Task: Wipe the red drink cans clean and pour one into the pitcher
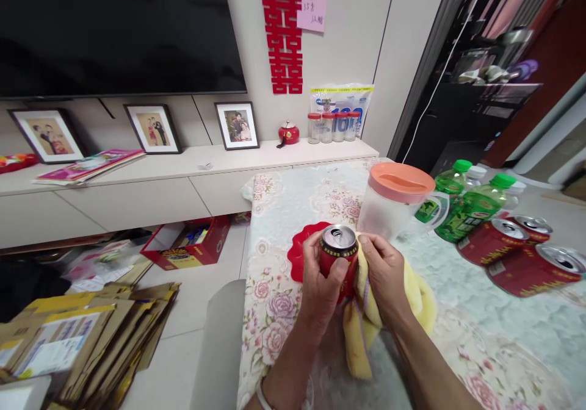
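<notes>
from where i stand, the can (332, 262) is held about upright, near the left edge of the table (270, 321). the plate (296, 256) is partly behind it; i cannot tell if the can touches it, because the base is hidden. the left hand (319, 291) is half closed, curved around the can, with the thumb on the near side. the right hand (387, 273) is almost closed, pinching the cloth (358, 349) against the right side of the can, just under the rim.

if this is wiping, as it seems to me, the left hand should be firm but gentle, since a thin can may dent. it is better to turn the can little by little against the cloth, so that the part under the fingers is also reached. for the groove of the rim, a folded corner of cloth would serve best. the loose end hangs toward the near edge; i would gather it in the palm. the right hand should mind the jug (382, 212), which stands just beyond it, toward the far edge
</notes>
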Motion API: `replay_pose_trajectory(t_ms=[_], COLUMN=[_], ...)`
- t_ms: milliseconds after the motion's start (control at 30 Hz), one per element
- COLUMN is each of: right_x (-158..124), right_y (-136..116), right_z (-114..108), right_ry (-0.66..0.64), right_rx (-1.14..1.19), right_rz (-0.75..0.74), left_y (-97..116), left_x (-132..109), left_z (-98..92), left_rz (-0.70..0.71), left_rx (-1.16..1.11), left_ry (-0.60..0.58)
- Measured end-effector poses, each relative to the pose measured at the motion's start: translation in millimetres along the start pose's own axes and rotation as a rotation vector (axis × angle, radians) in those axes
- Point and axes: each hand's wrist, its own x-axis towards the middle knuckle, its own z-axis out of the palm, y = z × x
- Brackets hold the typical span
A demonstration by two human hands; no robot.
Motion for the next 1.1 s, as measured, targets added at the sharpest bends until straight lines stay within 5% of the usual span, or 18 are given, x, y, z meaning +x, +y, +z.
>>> replay_pose_trajectory(t_ms=[167, 333, 633, 867, 1100], right_x=[-7, -8, 0, 6, 4], right_y=[-1, -2, -16, -1, 2], right_z=[1, -1, 3, 3, 4], right_ry=[0.092, 0.070, -0.007, -0.140, -0.111], right_rx=[-0.020, -0.102, 0.157, 0.044, -0.026], right_rz=[-0.176, -0.429, 0.146, 0.160, 0.079], left_y=[-1, -1, -1, -6, 4], left_x=[-1, -4, -9, -8, -1], left_z=[-3.8, -0.1, -0.3, -2.3, 1.7], left_rz=[-0.177, -0.100, 0.038, 0.094, 0.082], left_rx=[0.056, 0.014, 0.057, 0.160, 0.049], left_ry=[-0.051, -0.106, -0.205, -0.096, 0.119])
